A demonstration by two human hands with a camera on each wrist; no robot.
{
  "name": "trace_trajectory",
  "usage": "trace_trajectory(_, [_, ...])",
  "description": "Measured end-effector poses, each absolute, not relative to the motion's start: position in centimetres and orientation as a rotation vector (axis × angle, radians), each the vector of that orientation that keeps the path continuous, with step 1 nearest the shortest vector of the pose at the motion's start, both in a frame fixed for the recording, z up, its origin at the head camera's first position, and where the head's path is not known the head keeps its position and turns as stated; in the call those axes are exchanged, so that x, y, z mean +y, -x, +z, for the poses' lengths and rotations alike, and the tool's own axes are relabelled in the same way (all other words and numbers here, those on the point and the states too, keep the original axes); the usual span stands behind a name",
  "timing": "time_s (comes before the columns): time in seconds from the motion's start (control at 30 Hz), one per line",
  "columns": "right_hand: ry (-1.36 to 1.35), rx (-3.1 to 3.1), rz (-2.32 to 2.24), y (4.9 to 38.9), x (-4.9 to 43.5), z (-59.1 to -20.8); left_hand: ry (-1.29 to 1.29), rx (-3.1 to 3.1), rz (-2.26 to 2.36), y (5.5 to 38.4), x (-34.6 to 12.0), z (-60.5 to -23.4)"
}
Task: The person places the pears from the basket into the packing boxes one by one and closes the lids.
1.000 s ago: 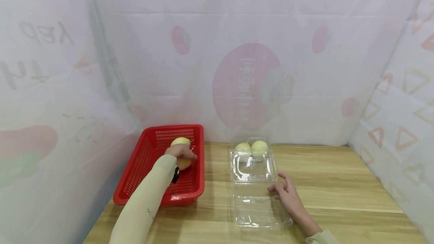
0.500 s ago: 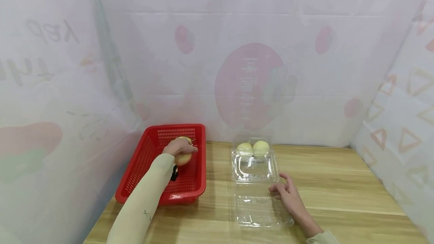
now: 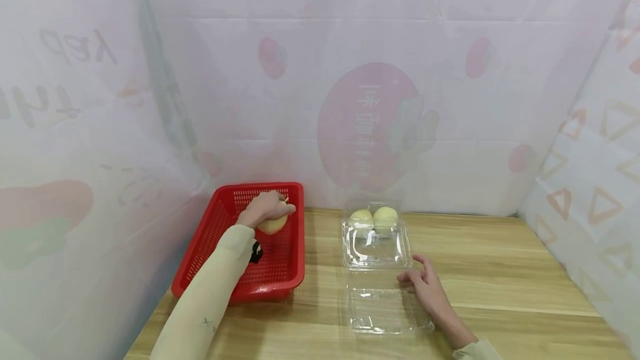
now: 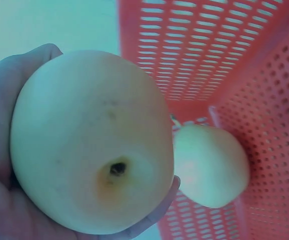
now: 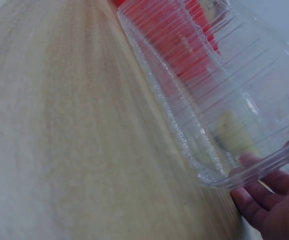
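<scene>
My left hand point(image 3: 265, 208) grips a pale yellow pear point(image 3: 272, 226) above the floor of the red basket point(image 3: 299, 249). In the left wrist view, that pear's dark-pitted end faces the camera, with fingers and palm wrapped about its side. Another pear point(image 4: 212, 167) lies in the basket behind it, hidden from the head view. To the right stands a clear plastic clamshell box point(image 3: 377, 251), its lid folded open toward me. Two pears point(image 3: 385, 218) sit side by side at its far end. My right hand point(image 3: 431, 296) holds the box's right edge, fingers curled at the rim.
Under everything is a wood-grain table point(image 3: 490, 282). Printed white cloth point(image 3: 450, 99) hangs behind it and along both sides. The basket's high perforated walls surround the left hand. A small black object point(image 3: 256, 253) is at the left wrist.
My left hand has risen and moved toward the back of the basket with the pear in its grip. The right hand and the clamshell stay as they were; the head view shifted slightly.
</scene>
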State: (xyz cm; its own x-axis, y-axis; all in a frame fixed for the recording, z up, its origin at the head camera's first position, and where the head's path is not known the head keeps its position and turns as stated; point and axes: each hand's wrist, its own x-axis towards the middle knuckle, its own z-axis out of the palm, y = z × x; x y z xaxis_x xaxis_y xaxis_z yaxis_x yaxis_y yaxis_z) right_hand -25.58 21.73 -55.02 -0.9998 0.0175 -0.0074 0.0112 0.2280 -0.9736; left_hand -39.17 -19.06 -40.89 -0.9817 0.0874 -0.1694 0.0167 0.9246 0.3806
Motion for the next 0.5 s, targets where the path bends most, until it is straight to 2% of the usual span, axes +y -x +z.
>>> trace_trajectory(0.5, [0.025, -2.459, 1.938, 25.7, 21.7, -54.9, -0.123, 2.937, 0.728, 37.2, -17.4, -37.7])
